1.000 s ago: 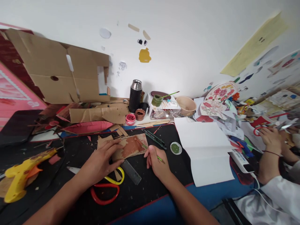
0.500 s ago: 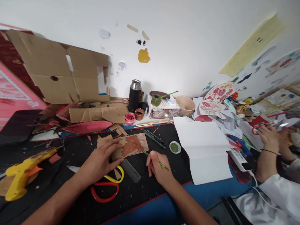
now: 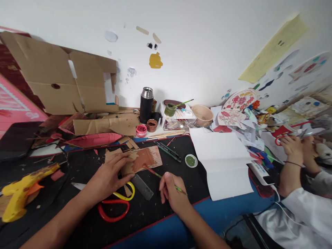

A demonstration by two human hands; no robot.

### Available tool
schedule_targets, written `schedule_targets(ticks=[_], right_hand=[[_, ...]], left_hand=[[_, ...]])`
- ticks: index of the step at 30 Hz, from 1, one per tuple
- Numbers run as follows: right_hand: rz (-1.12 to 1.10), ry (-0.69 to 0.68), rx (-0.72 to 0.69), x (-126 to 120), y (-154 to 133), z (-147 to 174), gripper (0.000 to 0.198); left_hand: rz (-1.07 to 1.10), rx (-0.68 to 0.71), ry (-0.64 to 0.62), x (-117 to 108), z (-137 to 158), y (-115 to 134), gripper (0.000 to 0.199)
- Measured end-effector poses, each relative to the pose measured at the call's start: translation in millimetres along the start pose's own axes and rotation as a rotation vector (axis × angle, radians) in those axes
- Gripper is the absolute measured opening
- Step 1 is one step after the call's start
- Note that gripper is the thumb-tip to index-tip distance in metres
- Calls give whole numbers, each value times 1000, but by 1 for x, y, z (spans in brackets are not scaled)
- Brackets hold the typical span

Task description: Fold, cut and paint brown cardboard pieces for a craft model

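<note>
My right hand (image 3: 173,192) grips a green-handled paintbrush (image 3: 156,174), its tip on the cardboard piece (image 3: 158,155). Reddish-brown paint (image 3: 143,158) covers much of that piece, while a ribbed strip at its right end is less coated. Lying flat with fingers spread, my left hand (image 3: 111,174) presses the cardboard's left part. A dark ruler-like strip (image 3: 142,187) lies just below the cardboard. Scissors (image 3: 114,211) with one red and one yellow handle rest partly under my left wrist. To the right sits a small round dish of green paint (image 3: 191,160).
A yellow glue gun (image 3: 24,192) lies at the left. Behind the mat stand a black thermos (image 3: 146,105), a pink paint jar (image 3: 141,130) and a brown one (image 3: 151,125). White paper (image 3: 225,166) covers the right side. Beyond it, another person's hands (image 3: 293,148) hold red-handled scissors.
The brush tip has moved left and down over the cardboard, toward its lower edge. My left hand stays on the piece. The whole view has shifted slightly.
</note>
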State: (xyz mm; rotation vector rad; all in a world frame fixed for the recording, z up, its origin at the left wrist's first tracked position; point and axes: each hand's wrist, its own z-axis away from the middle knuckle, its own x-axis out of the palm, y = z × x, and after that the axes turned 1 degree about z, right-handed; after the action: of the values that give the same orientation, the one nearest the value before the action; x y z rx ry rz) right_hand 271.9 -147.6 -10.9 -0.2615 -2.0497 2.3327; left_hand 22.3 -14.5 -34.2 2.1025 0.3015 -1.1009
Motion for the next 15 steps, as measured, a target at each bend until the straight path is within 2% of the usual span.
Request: schedule_targets(ticks=[4, 11, 15], right_hand=[[2, -40, -11, 5, -1, -1, 71], [-15, 132, 35, -23, -3, -3, 72], [-37, 114, 37, -15, -3, -1, 73]], left_hand=[[1, 6, -3, 1, 1, -1, 42], [-15, -4, -21, 2, 1, -3, 45], [-25, 3, -22, 2, 1, -4, 44]])
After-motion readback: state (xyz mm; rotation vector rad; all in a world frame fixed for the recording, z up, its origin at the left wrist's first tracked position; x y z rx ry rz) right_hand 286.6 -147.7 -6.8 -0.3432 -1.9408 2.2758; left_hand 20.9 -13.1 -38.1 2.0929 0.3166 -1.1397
